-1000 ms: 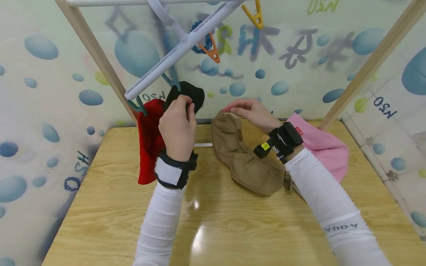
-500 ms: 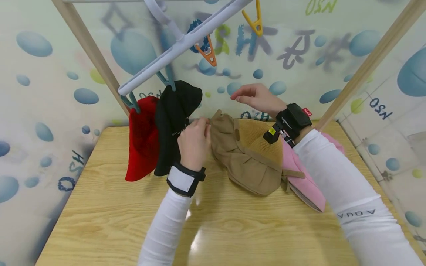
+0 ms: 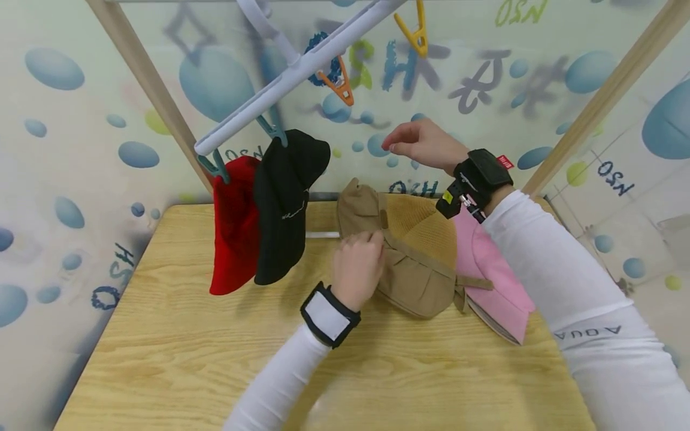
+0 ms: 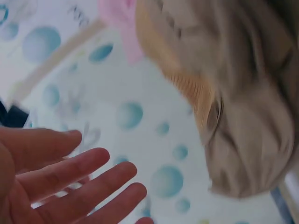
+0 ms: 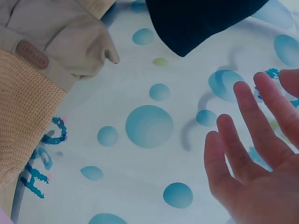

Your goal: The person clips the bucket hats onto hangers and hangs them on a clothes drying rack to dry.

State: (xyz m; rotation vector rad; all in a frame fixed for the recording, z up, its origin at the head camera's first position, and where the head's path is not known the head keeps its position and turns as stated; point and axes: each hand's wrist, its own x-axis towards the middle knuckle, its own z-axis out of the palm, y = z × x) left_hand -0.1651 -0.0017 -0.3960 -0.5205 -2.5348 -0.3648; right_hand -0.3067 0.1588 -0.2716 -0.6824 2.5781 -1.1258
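Note:
My left hand (image 3: 358,269) hovers in front of the tan sun hat (image 3: 426,281); the left wrist view shows its fingers (image 4: 88,168) loosely extended, holding nothing. Higher up, near the back wall, my right hand (image 3: 426,143) is raised with relaxed, spread fingers (image 5: 243,126) and nothing in them. The tan hat, with a woven straw-coloured crown, lies on the table, partly over a pink hat (image 3: 493,281). At left, a black hat (image 3: 283,221) and a red hat (image 3: 234,233) hang by teal clips (image 3: 275,129) from a white hanger (image 3: 307,66).
An orange clip (image 3: 339,87) and a yellow clip (image 3: 415,33) hang from the hanger's right part. Wooden posts (image 3: 604,90) slant up on both sides of the table (image 3: 178,347). The patterned wall (image 3: 463,108) stands close behind.
My left hand has left the black hat and moved right and nearer, to the tan hat. My right hand has risen off the tan hat, up and to the right.

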